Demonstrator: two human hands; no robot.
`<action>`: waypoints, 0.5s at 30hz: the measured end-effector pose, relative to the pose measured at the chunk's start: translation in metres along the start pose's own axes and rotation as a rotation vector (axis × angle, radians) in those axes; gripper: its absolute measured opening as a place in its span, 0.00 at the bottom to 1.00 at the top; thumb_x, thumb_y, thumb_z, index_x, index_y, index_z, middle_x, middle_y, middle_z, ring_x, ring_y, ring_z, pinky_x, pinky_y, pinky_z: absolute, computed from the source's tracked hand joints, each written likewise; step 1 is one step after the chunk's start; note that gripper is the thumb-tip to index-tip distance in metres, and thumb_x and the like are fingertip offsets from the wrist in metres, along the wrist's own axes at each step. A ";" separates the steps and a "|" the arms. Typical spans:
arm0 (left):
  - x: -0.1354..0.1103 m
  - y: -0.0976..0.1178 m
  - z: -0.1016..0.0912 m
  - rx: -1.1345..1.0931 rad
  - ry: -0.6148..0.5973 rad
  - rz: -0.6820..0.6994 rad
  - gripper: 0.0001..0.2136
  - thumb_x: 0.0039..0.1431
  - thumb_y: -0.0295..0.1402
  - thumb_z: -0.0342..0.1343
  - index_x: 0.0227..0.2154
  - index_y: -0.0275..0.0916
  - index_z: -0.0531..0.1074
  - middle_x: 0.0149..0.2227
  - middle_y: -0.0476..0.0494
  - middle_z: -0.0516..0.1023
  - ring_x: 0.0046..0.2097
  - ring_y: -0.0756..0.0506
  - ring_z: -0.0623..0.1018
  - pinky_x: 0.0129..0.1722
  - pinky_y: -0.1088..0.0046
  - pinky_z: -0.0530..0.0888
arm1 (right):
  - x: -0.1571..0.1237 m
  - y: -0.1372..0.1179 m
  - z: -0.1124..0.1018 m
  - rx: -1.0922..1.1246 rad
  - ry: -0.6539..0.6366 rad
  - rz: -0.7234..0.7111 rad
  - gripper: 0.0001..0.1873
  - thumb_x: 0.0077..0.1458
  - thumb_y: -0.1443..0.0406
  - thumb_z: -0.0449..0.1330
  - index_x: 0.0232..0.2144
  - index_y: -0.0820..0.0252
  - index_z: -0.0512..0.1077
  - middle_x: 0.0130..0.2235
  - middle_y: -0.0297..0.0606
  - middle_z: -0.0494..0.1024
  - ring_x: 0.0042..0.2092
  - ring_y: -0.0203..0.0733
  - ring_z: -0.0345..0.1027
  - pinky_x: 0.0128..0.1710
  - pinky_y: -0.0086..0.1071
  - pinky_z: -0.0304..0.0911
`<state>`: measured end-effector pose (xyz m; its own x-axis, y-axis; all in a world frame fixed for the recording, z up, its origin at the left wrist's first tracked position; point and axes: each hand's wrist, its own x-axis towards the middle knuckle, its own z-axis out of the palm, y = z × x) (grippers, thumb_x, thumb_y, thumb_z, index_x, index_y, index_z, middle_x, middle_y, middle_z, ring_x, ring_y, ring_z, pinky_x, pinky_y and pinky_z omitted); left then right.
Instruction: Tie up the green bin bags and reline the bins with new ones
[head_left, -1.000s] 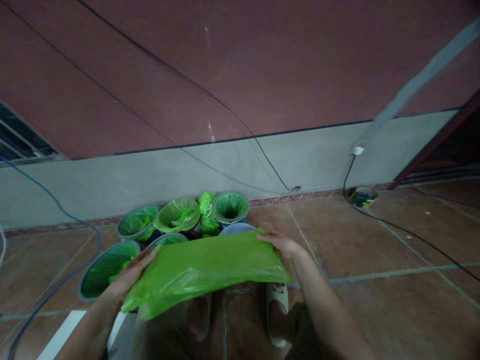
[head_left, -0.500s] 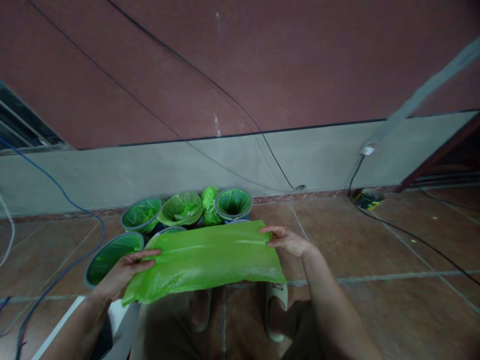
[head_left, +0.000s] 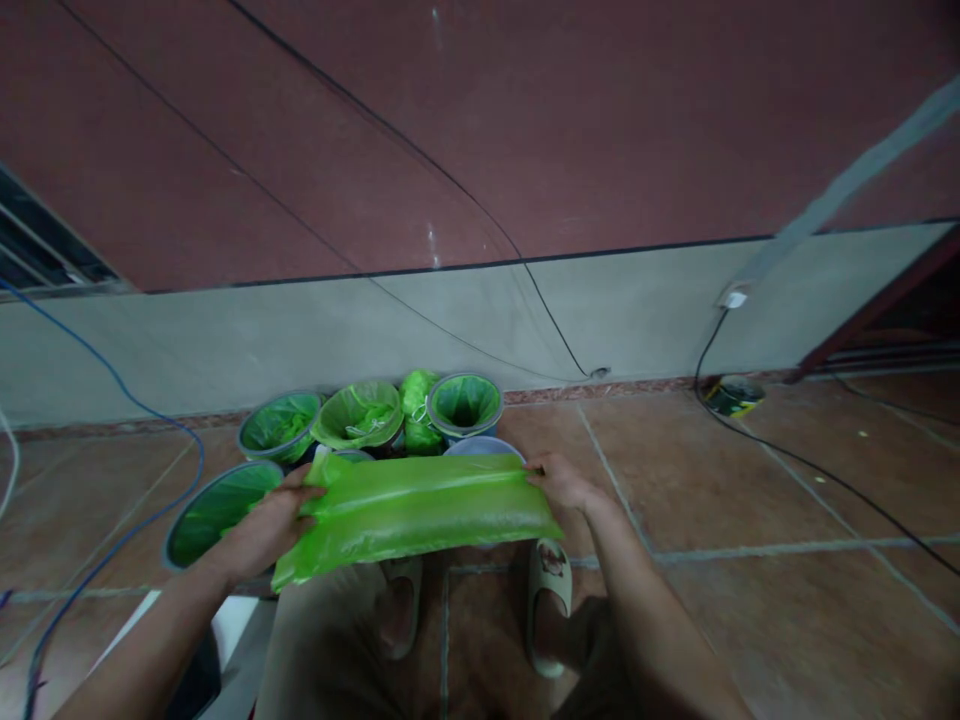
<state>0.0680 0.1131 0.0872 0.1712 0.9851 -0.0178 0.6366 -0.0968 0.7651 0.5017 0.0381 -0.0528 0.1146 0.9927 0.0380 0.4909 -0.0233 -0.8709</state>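
Note:
A bright green plastic bag [head_left: 416,505] is stretched flat between both hands above my knees. My left hand [head_left: 270,525] grips its left end with the fingers curled over the top edge. My right hand [head_left: 562,482] pinches the right end. Behind the bag, several round bins lined with green bags stand on the tiled floor: one at the left [head_left: 217,510], one behind it [head_left: 279,425], one with a loose liner [head_left: 360,412] and one to the right [head_left: 465,402]. A roll of green bags [head_left: 417,410] stands among them.
My feet in pale slippers [head_left: 546,600] rest on the brown tiles. A blue cable [head_left: 161,480] curves across the floor at the left. A black cord [head_left: 810,462] runs from a wall socket [head_left: 733,298] across the right floor. A small tin [head_left: 733,396] sits by the wall.
The bag has been drawn narrower, its near edge pulled up, and both hands now close more tightly on its ends. The left hand has shifted right along the bag.

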 end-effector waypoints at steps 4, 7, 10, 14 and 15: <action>0.005 -0.011 0.003 0.263 -0.040 0.073 0.06 0.38 0.31 0.61 0.25 0.41 0.76 0.55 0.36 0.73 0.54 0.29 0.73 0.61 0.53 0.62 | 0.002 -0.010 -0.005 -0.109 -0.008 -0.059 0.11 0.51 0.63 0.57 0.21 0.59 0.76 0.27 0.36 0.77 0.31 0.38 0.66 0.34 0.31 0.59; 0.007 -0.016 -0.003 0.455 -0.064 0.188 0.11 0.49 0.41 0.54 0.27 0.39 0.74 0.57 0.35 0.70 0.56 0.31 0.72 0.61 0.52 0.62 | 0.006 -0.013 -0.007 -0.015 0.082 -0.081 0.12 0.51 0.60 0.56 0.24 0.60 0.74 0.31 0.37 0.76 0.35 0.39 0.67 0.37 0.31 0.59; 0.005 -0.018 -0.008 0.406 -0.062 0.209 0.18 0.50 0.50 0.52 0.28 0.39 0.73 0.52 0.36 0.75 0.54 0.34 0.73 0.56 0.55 0.68 | 0.008 -0.015 -0.004 0.304 0.127 0.026 0.16 0.50 0.52 0.57 0.28 0.60 0.72 0.29 0.35 0.74 0.31 0.38 0.66 0.34 0.31 0.61; -0.001 -0.018 -0.005 0.114 -0.054 -0.017 0.22 0.52 0.54 0.51 0.36 0.39 0.70 0.30 0.47 0.77 0.33 0.43 0.77 0.33 0.68 0.76 | 0.007 -0.020 0.005 0.679 0.168 0.139 0.17 0.45 0.51 0.59 0.27 0.59 0.69 0.24 0.33 0.72 0.25 0.36 0.64 0.28 0.30 0.61; -0.002 -0.017 -0.002 0.099 -0.016 -0.032 0.21 0.52 0.54 0.52 0.36 0.39 0.69 0.27 0.49 0.76 0.31 0.44 0.76 0.31 0.69 0.75 | 0.007 -0.021 0.008 0.702 0.195 0.136 0.15 0.44 0.53 0.60 0.27 0.59 0.69 0.24 0.33 0.73 0.25 0.37 0.65 0.28 0.30 0.62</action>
<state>0.0555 0.1127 0.0759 0.1608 0.9856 -0.0517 0.7133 -0.0798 0.6963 0.4852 0.0467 -0.0381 0.3183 0.9459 -0.0632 -0.1985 0.0013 -0.9801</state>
